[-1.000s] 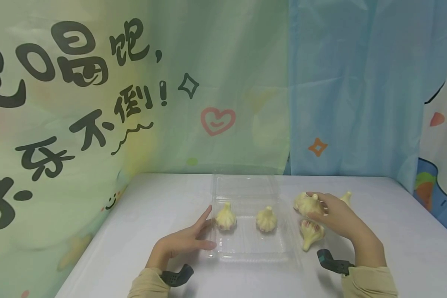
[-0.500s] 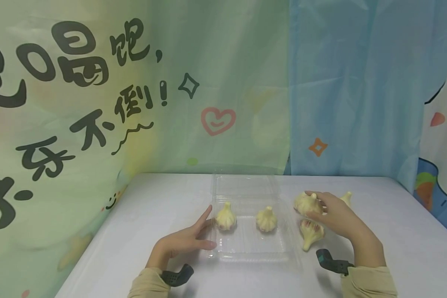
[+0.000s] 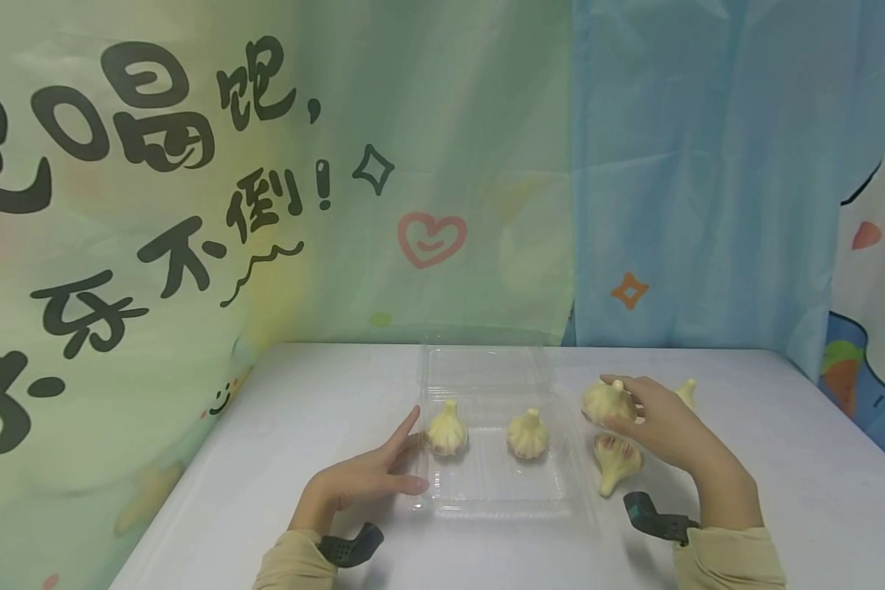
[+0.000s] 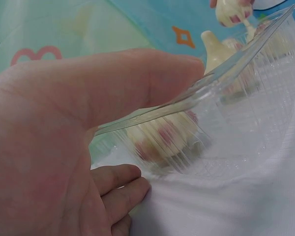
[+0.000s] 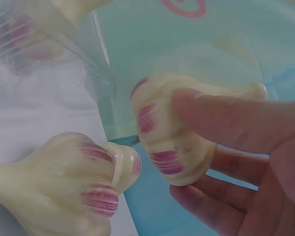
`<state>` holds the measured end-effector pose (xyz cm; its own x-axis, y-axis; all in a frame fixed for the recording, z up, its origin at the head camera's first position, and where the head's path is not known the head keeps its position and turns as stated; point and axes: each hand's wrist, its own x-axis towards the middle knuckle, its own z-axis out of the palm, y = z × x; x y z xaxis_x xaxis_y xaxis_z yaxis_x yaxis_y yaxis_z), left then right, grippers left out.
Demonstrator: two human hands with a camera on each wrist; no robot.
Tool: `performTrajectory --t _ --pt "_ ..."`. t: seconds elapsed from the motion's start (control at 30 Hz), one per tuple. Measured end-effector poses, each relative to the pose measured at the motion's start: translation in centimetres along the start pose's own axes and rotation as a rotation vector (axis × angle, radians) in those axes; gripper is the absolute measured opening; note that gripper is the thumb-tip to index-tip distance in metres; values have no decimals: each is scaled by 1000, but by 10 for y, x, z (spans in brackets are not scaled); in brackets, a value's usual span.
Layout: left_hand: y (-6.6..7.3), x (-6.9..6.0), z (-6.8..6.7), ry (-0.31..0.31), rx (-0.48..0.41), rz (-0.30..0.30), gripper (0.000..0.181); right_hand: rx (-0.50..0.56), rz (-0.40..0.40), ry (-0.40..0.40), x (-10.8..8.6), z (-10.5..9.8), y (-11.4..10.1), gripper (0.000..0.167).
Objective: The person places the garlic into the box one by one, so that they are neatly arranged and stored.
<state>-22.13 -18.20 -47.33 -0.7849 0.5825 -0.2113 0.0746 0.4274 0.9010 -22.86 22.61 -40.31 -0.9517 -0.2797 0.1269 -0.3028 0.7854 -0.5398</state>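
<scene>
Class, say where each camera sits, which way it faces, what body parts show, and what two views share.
Head: on the head, facing forward and down at table; left hand, right hand show.
Left wrist: worn there, facing the container; left hand shows.
Right wrist: worn there, facing the held garlic; right hand shows.
Wrist views share the container.

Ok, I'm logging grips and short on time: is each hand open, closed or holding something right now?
Left hand: open, touching the edge of the clear container.
Right hand: holding a garlic bulb.
</scene>
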Motion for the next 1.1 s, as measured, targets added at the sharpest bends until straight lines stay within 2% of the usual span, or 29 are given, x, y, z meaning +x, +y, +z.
performTrajectory --t 0.6,0.83,1.1 --pt "3 -1 0 -2 -6 8 109 9 -62 18 0 -2 -14 56" --pt "2 0 0 0 -21 4 108 14 -46 1 2 0 -20 56" --pt "3 -2 1 0 -10 2 107 -20 -100 4 4 2 -25 56"
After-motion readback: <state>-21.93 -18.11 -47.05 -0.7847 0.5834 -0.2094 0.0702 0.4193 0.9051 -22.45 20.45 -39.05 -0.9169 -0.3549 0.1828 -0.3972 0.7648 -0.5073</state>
